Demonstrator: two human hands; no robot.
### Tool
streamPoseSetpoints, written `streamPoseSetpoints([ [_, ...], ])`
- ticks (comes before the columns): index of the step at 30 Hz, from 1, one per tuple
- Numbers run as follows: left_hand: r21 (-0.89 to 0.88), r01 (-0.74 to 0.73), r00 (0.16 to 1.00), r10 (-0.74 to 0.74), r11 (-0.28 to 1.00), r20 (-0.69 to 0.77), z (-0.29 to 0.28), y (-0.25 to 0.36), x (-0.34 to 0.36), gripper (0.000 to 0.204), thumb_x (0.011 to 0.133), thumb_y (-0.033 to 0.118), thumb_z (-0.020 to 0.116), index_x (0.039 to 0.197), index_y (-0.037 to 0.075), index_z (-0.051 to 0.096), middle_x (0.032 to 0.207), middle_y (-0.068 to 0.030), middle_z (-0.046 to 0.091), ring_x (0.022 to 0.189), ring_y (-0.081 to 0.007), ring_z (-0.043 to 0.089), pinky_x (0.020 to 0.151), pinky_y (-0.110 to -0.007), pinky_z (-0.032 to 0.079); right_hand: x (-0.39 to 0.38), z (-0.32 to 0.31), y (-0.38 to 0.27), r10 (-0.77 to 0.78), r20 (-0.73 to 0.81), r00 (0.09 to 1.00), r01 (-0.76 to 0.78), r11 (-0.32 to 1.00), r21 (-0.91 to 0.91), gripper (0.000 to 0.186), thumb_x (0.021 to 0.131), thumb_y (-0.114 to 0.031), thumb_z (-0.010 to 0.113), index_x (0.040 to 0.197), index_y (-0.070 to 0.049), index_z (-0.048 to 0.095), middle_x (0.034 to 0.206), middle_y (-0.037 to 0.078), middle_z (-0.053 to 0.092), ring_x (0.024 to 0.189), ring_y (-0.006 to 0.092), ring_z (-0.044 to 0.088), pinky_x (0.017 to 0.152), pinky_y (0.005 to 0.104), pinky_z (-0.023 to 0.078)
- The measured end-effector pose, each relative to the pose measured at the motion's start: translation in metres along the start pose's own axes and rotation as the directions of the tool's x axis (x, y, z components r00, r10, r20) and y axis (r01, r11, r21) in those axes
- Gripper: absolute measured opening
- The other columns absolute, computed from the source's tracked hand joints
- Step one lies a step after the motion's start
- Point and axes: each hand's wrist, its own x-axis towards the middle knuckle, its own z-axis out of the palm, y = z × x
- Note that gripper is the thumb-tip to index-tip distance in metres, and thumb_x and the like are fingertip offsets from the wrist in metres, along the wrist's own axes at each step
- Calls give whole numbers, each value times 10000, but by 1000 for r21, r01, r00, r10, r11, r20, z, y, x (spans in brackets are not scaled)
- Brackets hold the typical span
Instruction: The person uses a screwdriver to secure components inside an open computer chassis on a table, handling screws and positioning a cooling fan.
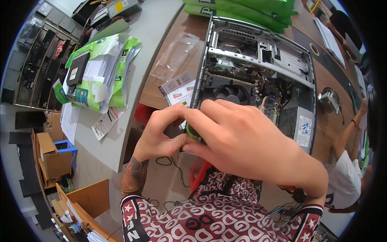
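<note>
My left hand [159, 129] and my right hand [238, 135] meet in front of my chest, fingertips together. Both are closed in a pinch around a small piece with a bright green curved edge [192, 132]. My fingers cover most of that piece, so its kind does not show. Just beyond my hands, an opened desktop computer case [262, 62] lies on the wooden table. Inside it are a black cooling fan [230, 93], a bundle of cables and a silver power supply [301, 126]. My right hand overlaps the case's near edge in view.
Left of the case lie a clear plastic package [175, 54] and a spiral booklet [177, 89]. Green paper packs [246, 12] sit behind it. A metal part [329, 101] stands right, near another person's arm [346, 135]. The grey table [151, 24] holds an opened paper pack [102, 66].
</note>
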Motion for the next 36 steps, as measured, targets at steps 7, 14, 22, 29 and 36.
streamPoseSetpoints([
  [7,11,-155,986,154,988,65,-8,1,6,381,689,-27,704,1062,-23,629,803,-121,584,710,-260,551,626,-342,442,8,-4,4,-10,-82,997,29,971,238,306,776,-165,772,989,-38,593,780,92,598,692,285,620,596,370,501],
  [14,30,-169,984,166,985,67,-4,-3,7,373,705,-22,706,1071,-16,630,807,-154,594,710,-322,572,627,-376,453,10,-3,2,12,-36,999,-7,991,136,343,736,-153,799,986,-24,602,760,100,594,652,291,614,572,372,490],
  [22,29,-164,985,162,986,62,-6,-1,6,365,698,-23,698,1057,-19,629,812,-156,601,712,-325,584,629,-380,457,12,-2,2,16,-38,999,-10,991,132,359,728,-148,803,1000,-20,605,753,100,589,644,292,609,569,375,487],
  [29,58,-138,988,133,989,84,-8,-1,6,396,665,-32,689,1057,-22,636,799,-155,603,713,-324,593,632,-370,464,12,0,3,0,-67,998,10,986,164,346,723,-131,801,985,-25,600,747,94,583,648,283,610,567,371,486],
  [36,62,-167,983,162,984,85,-5,-2,7,408,651,-48,675,1057,-25,638,791,-149,601,699,-316,585,627,-365,463,7,0,4,-15,-61,998,22,993,116,319,734,-142,793,957,-30,594,727,84,565,635,263,598,566,357,487],
])
